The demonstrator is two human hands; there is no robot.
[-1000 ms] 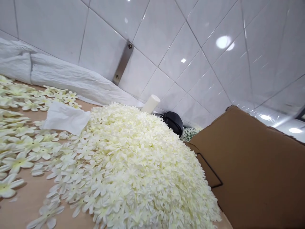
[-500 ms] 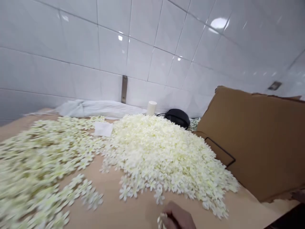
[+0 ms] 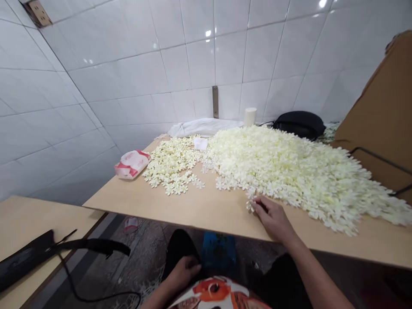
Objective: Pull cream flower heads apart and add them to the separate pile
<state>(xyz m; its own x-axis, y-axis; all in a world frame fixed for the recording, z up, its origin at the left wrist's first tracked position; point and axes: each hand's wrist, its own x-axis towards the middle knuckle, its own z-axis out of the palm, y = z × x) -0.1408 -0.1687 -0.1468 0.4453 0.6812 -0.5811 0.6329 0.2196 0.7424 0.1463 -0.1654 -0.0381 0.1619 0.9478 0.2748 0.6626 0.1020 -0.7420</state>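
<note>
A large heap of pale yellow-white artificial flowers (image 3: 283,163) covers much of the table. My right hand (image 3: 272,216) is at the heap's front edge, thumb and fingers pinched on a small bunch of the flower heads (image 3: 249,206). Part of that bunch is hidden behind the fingers. Below the table edge, my left hand (image 3: 186,270) rests near my knee with its fingers curled, and I see nothing in it. A smaller, flatter spread of the same flowers (image 3: 170,165) lies to the left.
A red-and-white packet (image 3: 133,164) lies at left, and a paper slip (image 3: 201,143) between the flower piles. Along the wall are white sheeting (image 3: 202,127), a white cylinder (image 3: 250,116) and a black case (image 3: 299,124). Cardboard (image 3: 383,107) stands right; a black strap (image 3: 93,246) overhangs the side table.
The view has swung left and down, bringing my left hand, the packet and the side table into sight. My right hand still pinches flowers and is now by the heap's front edge.
</note>
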